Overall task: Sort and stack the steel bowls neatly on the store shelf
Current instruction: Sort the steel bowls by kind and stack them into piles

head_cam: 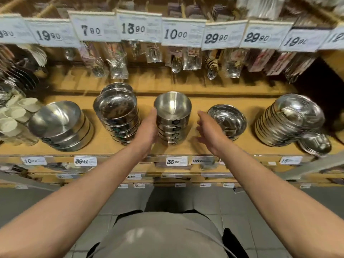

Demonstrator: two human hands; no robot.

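Observation:
A tall stack of small steel bowls [173, 118] stands at the middle of the wooden shelf [197, 148]. My left hand [149, 131] lies flat against the stack's left side, fingers extended. My right hand [208, 131] hovers open a short way to the right of the stack, not touching it. Left of my left hand rises a stack of wider steel dishes [119, 112]. Further left sits a short stack of large bowls [61, 125]. To the right lie a low pair of shallow bowls [228, 121] and a leaning stack of plates [290, 121].
Price tags [176, 161] line the shelf's front edge. Packaged spoons [175, 60] hang above the shelf under a row of price cards. White cups [13, 116] crowd the far left. A loose steel dish [316, 144] rests at the right front edge.

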